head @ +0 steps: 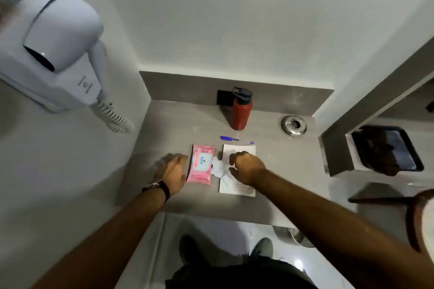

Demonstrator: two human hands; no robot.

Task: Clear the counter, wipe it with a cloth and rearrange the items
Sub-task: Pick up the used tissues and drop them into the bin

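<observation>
Early stage, judged from the layout: nothing is cleared off the tabletop (178, 122) yet, no wiping is done. The left hand (172, 170) is laid flat just beside the pink wipes pack (201, 164), fingers spread loose, nothing held; actual contact with the pack cannot be told. A white wipe (218, 169) is seen bunched at the pack's right edge, apparently being drawn out. The right hand (246, 166) is curled tight over the white notepad (238, 186), fingers closed; whether the wipe is pinched cannot be told. Behind, a blue pen (236, 140) and a red bottle (241, 110) are left standing. Clearing, wiping and rearranging all remain.
</observation>
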